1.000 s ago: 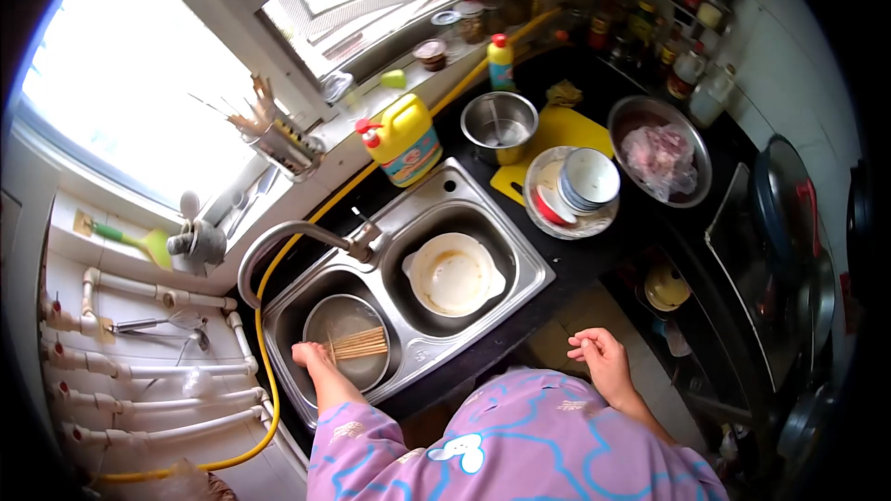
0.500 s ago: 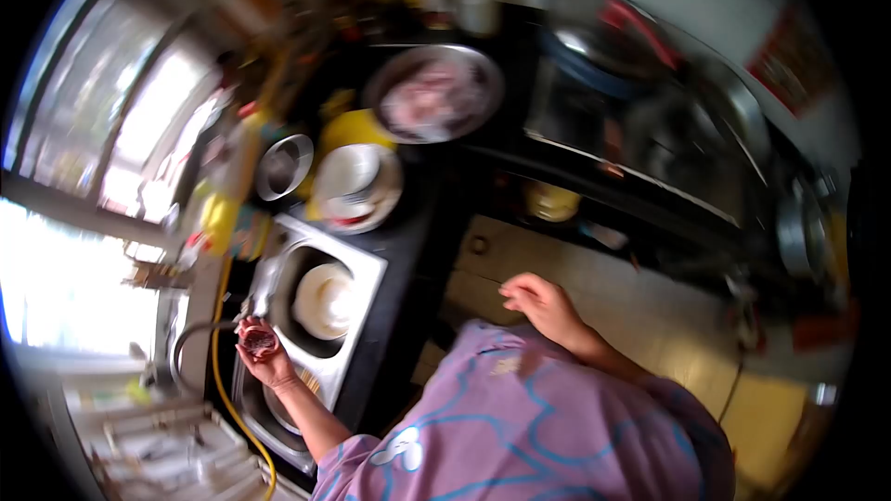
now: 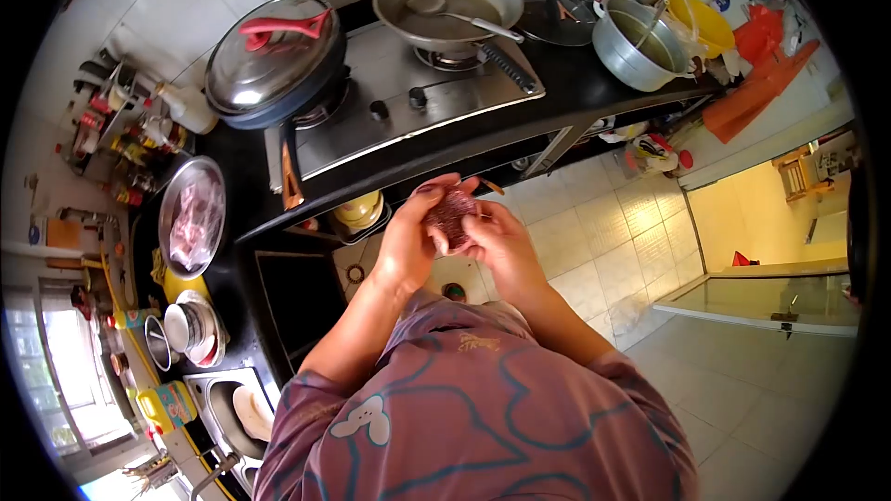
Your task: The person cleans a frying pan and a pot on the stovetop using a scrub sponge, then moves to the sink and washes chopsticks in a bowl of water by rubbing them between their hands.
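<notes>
In front of my chest, my left hand [image 3: 408, 232] and my right hand [image 3: 501, 243] come together around a small round reddish-purple thing [image 3: 451, 215] with a mottled, rough-looking surface; what kind it is I cannot tell. My left fingers wrap its left side and far edge. The right thumb and fingers pinch it from the right. Beyond the hands is the counter's front edge with the gas stove [image 3: 399, 97]. On the stove stand a lidded frying pan [image 3: 232, 83] with a red lid handle and an open steel wok [image 3: 394, 14] with a spatula [image 3: 436, 7] in it.
A metal bowl of bagged pinkish meat [image 3: 192, 223] sits on the left counter, near stacked bowls [image 3: 186, 327] and the sink [image 3: 223, 408]. To the right are an aluminium pot [image 3: 631, 60], a yellow bucket [image 3: 701, 26] and an open door [image 3: 770, 301]. The tiled floor [image 3: 575, 250] lies below.
My left hand has moved from over the sink to my front with the round thing. My right hand has joined it there. The view has turned right, toward the stove.
</notes>
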